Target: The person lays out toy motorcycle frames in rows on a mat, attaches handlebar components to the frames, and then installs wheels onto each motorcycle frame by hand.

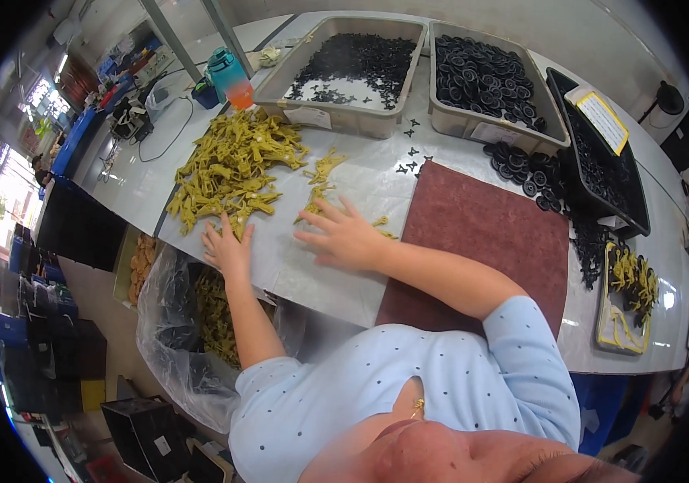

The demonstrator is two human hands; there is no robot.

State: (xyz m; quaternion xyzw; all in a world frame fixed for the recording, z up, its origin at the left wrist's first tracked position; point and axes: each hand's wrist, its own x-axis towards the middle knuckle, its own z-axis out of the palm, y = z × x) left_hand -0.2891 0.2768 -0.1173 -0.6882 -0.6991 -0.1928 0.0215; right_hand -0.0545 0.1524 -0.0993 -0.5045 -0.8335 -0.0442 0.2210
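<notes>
My left hand (228, 251) rests at the near edge of a heap of mustard-yellow moulded pieces (236, 165), its fingers spread and touching the closest ones. To its right, my right hand (343, 237) hovers over or lies on the white tabletop, fingers apart, holding nothing that I can see. A few loose yellow pieces (324, 171) are strewn just beyond its fingertips, and others (385, 228) lie near the wrist. Right of that forearm a dark red mat (485, 241) covers part of the table.
A grey bin (405, 105) of small black parts and another (554, 138) of black wheels stand at the back, beside a black crate (636, 217). Loose wheels (513, 161) lie in front. A yellow-edged tray (602, 322) sits far right, a bottle (228, 72) back left, a plastic-lined container (167, 322) below.
</notes>
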